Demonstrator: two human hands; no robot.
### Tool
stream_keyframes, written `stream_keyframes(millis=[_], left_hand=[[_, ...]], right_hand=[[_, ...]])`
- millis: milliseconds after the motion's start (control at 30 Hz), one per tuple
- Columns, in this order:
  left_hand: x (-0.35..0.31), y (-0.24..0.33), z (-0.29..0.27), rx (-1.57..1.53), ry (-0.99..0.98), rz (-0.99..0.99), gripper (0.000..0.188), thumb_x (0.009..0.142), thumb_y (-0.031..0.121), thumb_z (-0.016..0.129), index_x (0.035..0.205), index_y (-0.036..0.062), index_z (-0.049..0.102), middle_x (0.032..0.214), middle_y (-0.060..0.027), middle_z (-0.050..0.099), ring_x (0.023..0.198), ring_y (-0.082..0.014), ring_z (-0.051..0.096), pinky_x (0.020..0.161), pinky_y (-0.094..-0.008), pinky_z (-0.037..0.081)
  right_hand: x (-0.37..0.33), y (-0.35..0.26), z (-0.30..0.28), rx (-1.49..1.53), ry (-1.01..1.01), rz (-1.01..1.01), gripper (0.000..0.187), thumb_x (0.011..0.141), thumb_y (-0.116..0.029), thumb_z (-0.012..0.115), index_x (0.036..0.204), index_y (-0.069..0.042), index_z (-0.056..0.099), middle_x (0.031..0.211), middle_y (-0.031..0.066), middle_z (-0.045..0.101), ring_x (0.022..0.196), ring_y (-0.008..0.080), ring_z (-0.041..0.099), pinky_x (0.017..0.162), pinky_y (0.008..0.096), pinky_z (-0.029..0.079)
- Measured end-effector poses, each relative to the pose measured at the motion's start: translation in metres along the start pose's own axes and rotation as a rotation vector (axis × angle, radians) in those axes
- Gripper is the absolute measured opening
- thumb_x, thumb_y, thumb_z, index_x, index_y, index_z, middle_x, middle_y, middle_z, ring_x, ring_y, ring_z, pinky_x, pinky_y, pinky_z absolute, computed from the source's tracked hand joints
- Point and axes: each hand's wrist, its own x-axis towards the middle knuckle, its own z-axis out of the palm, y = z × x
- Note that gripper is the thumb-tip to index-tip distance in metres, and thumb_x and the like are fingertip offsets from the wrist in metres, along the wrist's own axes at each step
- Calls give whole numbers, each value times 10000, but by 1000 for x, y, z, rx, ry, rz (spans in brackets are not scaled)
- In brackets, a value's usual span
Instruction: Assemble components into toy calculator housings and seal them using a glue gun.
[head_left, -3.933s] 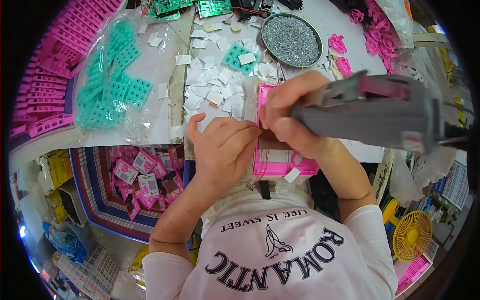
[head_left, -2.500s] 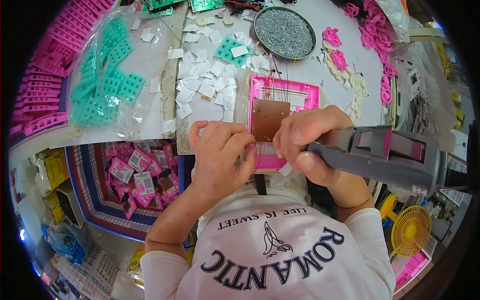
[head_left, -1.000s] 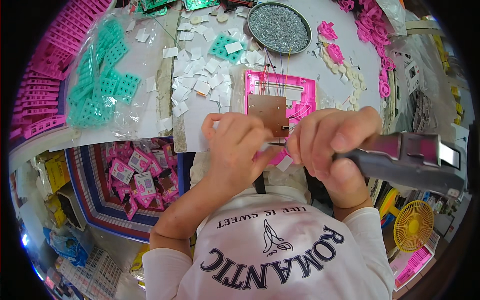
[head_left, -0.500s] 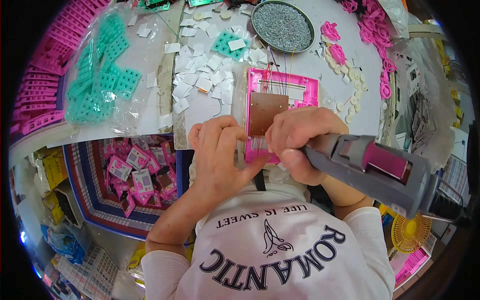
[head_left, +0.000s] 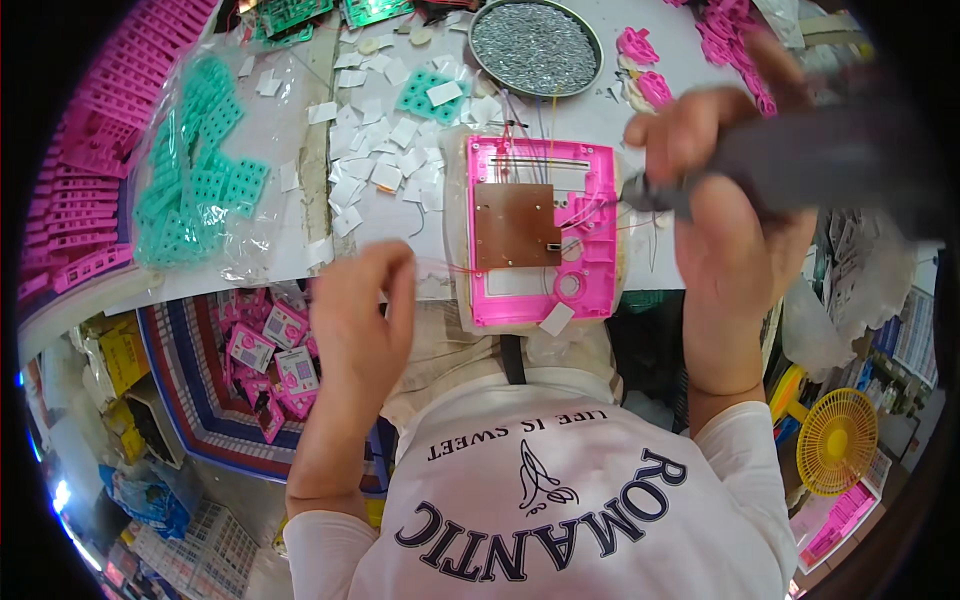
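Note:
A pink plastic housing lies open side up at the table's front edge, with a brown circuit board inside it. Thin red wires stretch from the board's lower left corner to the fingertips of my left hand, which is closed on them left of the housing. To the right, my right hand grips a dark grey electric screwdriver, both blurred. Its tip points left, toward the housing's right side. A small white square piece rests on the housing's lower edge.
A round metal dish of screws stands behind the housing. White square pieces and turquoise button pads are spread to the left. Below them a striped basket holds pink units. A yellow fan stands at lower right.
My right hand has lifted the screwdriver off the board, up and to the right. My left hand has drawn away leftward, pulling the red wires out sideways. More of the housing shows.

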Motion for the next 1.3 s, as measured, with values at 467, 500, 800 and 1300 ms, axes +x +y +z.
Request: stream_keyframes(millis=[467, 500, 800, 1300], left_hand=[[23, 56, 28, -236, -296, 140, 115, 846, 79, 744, 948, 63, 693, 863, -39, 627, 816, -194, 614, 821, -369, 452], [27, 55, 23, -340, -315, 2, 86, 866, 55, 723, 949, 49, 700, 831, -36, 627, 759, -182, 616, 736, -324, 486], [26, 24, 23, -754, -375, -199, 143, 931, 22, 666, 1061, -4, 720, 911, -52, 705, 726, -66, 582, 614, -215, 439], [34, 34, 23, -457, -351, -26, 88, 891, 31, 708, 973, 8, 692, 843, -85, 654, 646, -162, 578, 582, -280, 456]], right_hand=[[-70, 18, -56, -805, -274, 51, 442, 739, -87, 782, 1163, -33, 671, 1181, 101, 645, 1122, 322, 545, 969, 425, 460], [-72, 22, -49, -771, -361, 107, 376, 735, -93, 783, 1100, -48, 705, 1181, 93, 642, 1112, 329, 544, 960, 425, 462], [-63, 58, -16, -666, -440, 75, 115, 771, -105, 751, 822, -47, 665, 1030, 58, 662, 1054, 329, 531, 912, 411, 464], [-68, 57, -16, -646, -430, 113, 100, 759, -62, 742, 812, -42, 660, 1068, 68, 649, 1082, 314, 496, 932, 434, 435]])
